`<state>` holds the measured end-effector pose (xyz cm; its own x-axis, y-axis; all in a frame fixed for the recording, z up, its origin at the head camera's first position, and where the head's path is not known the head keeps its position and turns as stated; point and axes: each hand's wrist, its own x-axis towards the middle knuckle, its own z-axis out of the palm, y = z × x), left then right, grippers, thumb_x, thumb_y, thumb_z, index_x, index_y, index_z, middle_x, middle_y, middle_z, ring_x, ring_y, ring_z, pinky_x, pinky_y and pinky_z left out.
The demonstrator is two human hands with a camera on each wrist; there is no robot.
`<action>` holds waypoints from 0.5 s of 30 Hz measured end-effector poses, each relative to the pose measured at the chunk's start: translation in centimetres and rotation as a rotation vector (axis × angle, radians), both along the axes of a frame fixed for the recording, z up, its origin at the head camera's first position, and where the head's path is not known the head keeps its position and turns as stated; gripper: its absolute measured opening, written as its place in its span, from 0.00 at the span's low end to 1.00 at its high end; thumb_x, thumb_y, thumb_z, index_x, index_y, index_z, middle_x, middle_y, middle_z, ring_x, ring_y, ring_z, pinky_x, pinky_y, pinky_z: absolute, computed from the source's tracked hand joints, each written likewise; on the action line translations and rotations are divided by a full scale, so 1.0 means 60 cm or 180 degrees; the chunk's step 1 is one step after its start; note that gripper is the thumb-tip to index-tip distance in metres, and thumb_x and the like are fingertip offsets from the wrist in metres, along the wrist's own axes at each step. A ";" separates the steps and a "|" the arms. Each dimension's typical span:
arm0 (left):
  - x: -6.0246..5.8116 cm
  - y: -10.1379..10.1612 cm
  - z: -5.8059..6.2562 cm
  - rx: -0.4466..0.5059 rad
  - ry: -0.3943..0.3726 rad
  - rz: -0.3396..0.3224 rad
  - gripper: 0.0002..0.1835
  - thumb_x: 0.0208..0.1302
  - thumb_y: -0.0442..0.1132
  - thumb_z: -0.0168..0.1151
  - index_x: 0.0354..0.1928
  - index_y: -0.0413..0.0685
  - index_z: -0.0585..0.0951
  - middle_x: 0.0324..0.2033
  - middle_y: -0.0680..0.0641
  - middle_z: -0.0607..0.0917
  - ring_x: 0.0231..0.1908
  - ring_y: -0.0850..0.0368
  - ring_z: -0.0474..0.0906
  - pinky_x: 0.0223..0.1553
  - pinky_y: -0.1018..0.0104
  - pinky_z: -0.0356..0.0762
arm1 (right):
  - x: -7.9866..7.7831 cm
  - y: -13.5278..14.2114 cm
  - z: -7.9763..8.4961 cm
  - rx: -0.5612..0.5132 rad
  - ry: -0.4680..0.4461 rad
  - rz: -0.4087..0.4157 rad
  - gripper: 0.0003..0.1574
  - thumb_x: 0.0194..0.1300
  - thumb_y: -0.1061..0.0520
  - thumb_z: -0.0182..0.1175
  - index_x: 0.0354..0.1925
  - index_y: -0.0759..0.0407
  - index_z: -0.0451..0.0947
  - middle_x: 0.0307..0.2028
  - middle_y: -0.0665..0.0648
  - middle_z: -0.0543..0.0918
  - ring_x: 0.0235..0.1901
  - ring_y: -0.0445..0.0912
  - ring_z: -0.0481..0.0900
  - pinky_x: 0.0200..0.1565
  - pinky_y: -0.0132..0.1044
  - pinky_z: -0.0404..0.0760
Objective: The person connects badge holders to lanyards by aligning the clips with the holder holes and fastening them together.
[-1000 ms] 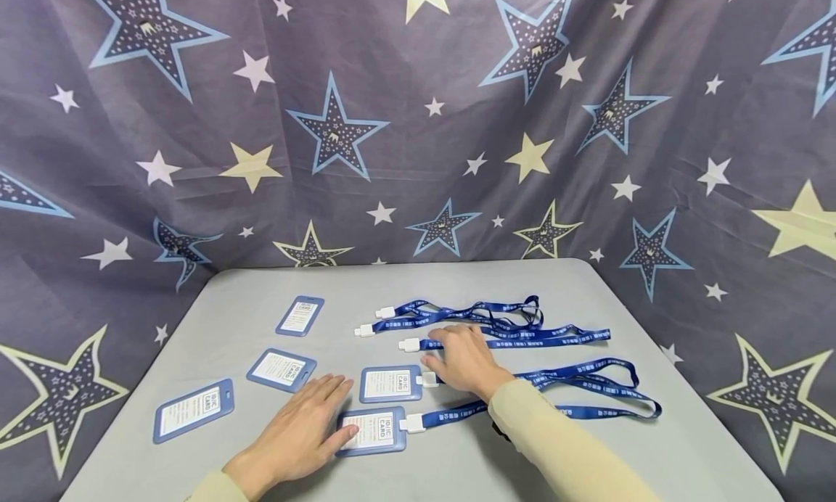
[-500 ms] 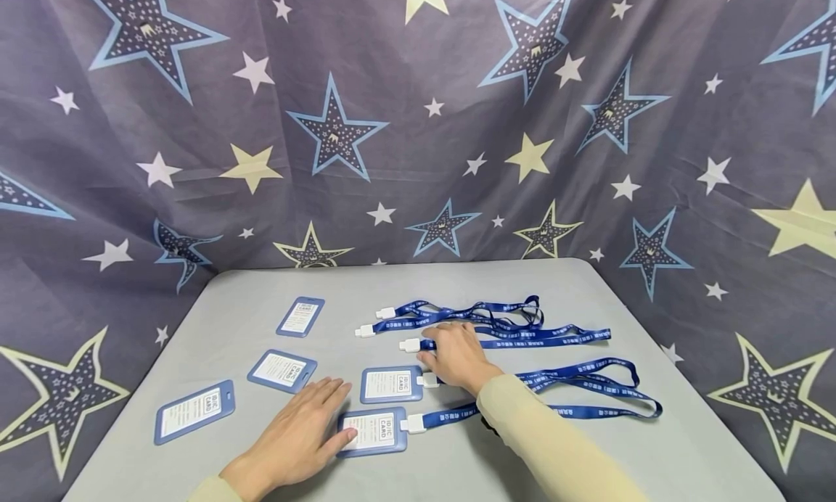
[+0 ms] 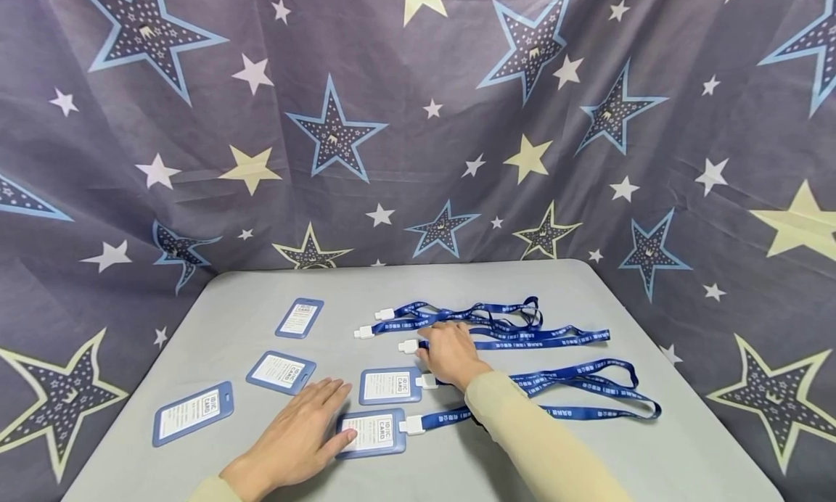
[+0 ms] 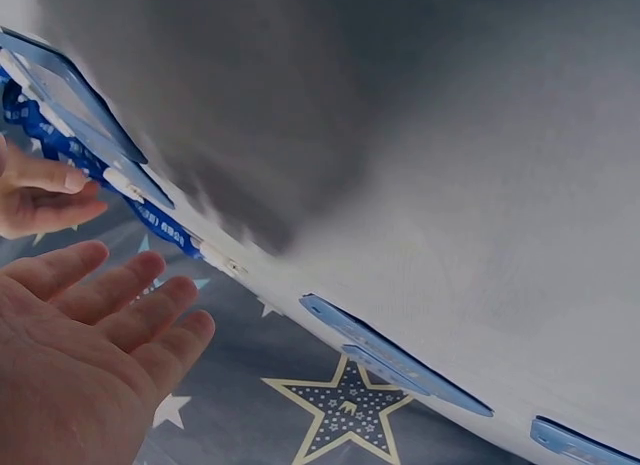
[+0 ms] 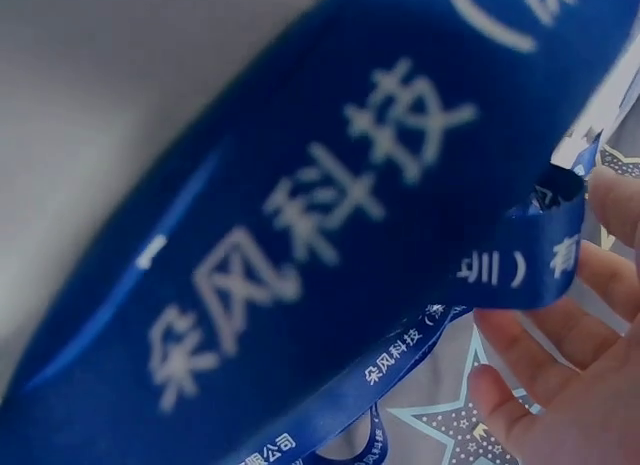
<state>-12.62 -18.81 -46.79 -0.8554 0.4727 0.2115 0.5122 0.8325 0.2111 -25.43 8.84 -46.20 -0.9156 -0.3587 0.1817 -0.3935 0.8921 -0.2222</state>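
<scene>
Head view first: what has changed from a second ago?

The right hand has slid slightly left, nearer the white clip of the closest loose lanyard. It is beyond and to the right of the front badge holder, so take that as our landmark. The left hand has stayed put, its thumb over the landmark's left end.

And the rest?

Unmoved. A second clipped holder lies just beyond the landmark, three loose holders are farther left, and the clipped lanyards run off to its right.

Is either hand gripping anything?

The left isn't; its fingers are extended. The right bends over the straps, but I can't tell whether it pinches one.

What do the wrist cameras add?

The left one shows the left palm; the head view has only the back. The right one brings a blue strap close, its white characters large, with fingertips beside a fold that the head view hides.
</scene>
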 end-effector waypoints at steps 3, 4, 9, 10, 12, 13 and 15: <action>0.000 0.001 -0.001 -0.0014 -0.0008 0.0015 0.37 0.69 0.57 0.63 0.69 0.36 0.73 0.67 0.35 0.75 0.70 0.36 0.68 0.72 0.39 0.61 | -0.003 -0.005 -0.004 0.0059 -0.0004 -0.0048 0.27 0.68 0.45 0.67 0.63 0.50 0.82 0.60 0.57 0.83 0.62 0.56 0.77 0.62 0.53 0.71; 0.000 0.002 -0.001 -0.0016 -0.0016 0.0017 0.37 0.69 0.57 0.63 0.69 0.36 0.73 0.67 0.34 0.75 0.70 0.36 0.68 0.72 0.39 0.60 | -0.004 -0.006 -0.005 0.0082 -0.0012 -0.0072 0.27 0.68 0.45 0.67 0.62 0.49 0.82 0.60 0.56 0.83 0.62 0.55 0.77 0.61 0.53 0.71; 0.001 0.000 -0.001 -0.0013 -0.0039 0.0024 0.38 0.69 0.58 0.62 0.69 0.36 0.73 0.68 0.34 0.74 0.70 0.36 0.67 0.72 0.39 0.60 | -0.008 -0.013 -0.015 0.0279 -0.0052 -0.0182 0.31 0.68 0.40 0.66 0.65 0.47 0.79 0.61 0.58 0.82 0.62 0.56 0.76 0.61 0.53 0.71; 0.001 0.000 -0.001 -0.0015 -0.0036 0.0025 0.38 0.69 0.58 0.62 0.69 0.36 0.73 0.68 0.34 0.74 0.70 0.36 0.67 0.72 0.39 0.60 | -0.009 -0.015 -0.017 0.0338 -0.0057 -0.0187 0.31 0.68 0.39 0.65 0.66 0.46 0.79 0.61 0.58 0.82 0.62 0.56 0.76 0.61 0.53 0.71; 0.000 0.000 0.000 -0.0024 -0.0038 0.0031 0.38 0.69 0.58 0.62 0.69 0.36 0.73 0.68 0.34 0.74 0.70 0.36 0.67 0.72 0.39 0.60 | -0.010 -0.018 -0.021 0.0450 -0.0041 -0.0183 0.31 0.68 0.38 0.65 0.66 0.44 0.79 0.60 0.59 0.82 0.61 0.56 0.76 0.61 0.54 0.70; -0.001 0.000 0.000 -0.0028 -0.0047 0.0036 0.38 0.69 0.58 0.62 0.69 0.36 0.73 0.68 0.34 0.74 0.70 0.36 0.67 0.72 0.39 0.60 | -0.011 -0.019 -0.023 0.0488 -0.0023 -0.0177 0.29 0.69 0.38 0.65 0.65 0.43 0.80 0.59 0.58 0.82 0.60 0.56 0.76 0.60 0.53 0.71; -0.001 0.001 0.001 -0.0031 -0.0064 0.0046 0.38 0.69 0.58 0.63 0.70 0.36 0.73 0.68 0.34 0.74 0.70 0.36 0.67 0.72 0.39 0.60 | -0.011 -0.021 -0.026 0.0519 0.0034 -0.0159 0.24 0.68 0.39 0.65 0.59 0.42 0.83 0.53 0.57 0.84 0.55 0.54 0.78 0.56 0.51 0.72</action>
<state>-12.70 -18.77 -46.75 -0.8662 0.4622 0.1898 0.4959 0.8418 0.2131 -26.07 7.58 -47.76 -0.9314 -0.3381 0.1348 -0.3492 0.9345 -0.0689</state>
